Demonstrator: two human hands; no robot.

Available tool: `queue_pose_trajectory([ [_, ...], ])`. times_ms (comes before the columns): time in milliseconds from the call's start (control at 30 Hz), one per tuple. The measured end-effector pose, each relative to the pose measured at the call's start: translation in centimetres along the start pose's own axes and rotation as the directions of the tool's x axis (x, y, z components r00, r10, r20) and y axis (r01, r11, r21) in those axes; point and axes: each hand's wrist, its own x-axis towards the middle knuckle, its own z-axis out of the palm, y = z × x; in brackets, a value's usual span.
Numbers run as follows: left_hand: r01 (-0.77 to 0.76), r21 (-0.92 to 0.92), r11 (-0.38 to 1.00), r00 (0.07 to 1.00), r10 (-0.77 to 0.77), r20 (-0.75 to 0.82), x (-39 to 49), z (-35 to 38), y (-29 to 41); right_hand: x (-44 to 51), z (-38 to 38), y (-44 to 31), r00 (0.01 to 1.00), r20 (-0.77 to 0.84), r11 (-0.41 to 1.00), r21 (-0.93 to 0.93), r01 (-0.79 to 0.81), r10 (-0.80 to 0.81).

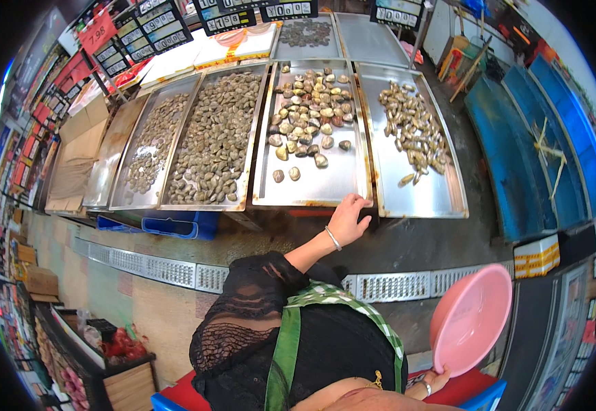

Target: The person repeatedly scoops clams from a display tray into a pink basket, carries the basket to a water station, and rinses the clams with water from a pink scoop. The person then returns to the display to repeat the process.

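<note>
My left hand [350,220] rests at the front right corner of a metal tray [313,194] of large clams [305,110], its fingertips on the rim and nothing seen in its grasp. Down at the right, my right hand [436,381] grips the rim of a pink plastic basin [475,323]; the inside that shows holds nothing. The basin is tilted on its side. To the right of the large clams, another metal tray [421,205] holds elongated shellfish [416,128]. Left of them, trays hold many smaller clams [221,128] and a thinner spread of small shellfish [156,138].
Beyond are a tray with small dark shellfish [305,33] and price signs [287,9] overhead. Blue tanks [513,154] stand at the right. Blue crates [169,227] sit under the trays. A metal drain grate [393,285] crosses the wet floor. A cardboard box [79,138] is at the left.
</note>
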Motion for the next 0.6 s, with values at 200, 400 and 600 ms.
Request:
queue_pose_trajectory([
  [200,0.002,0.14,0.99,0.975,0.029,-0.218,1.5,-2.6,-0.7,9.6,-0.4,1.0,0.971,0.147,0.981,-0.003,-0.192,0.191],
  [400,0.411,0.321,0.853,0.872,-0.265,-0.413,-7.1,-12.6,-3.6,19.3,1.9,8.9,0.957,0.106,0.96,-0.105,-0.259,0.27],
  [600,0.72,0.516,0.463,0.693,-0.499,-0.52,-12.8,-28.0,-6.6,16.4,6.2,11.8,0.929,0.122,0.921,-0.224,-0.317,0.35],
])
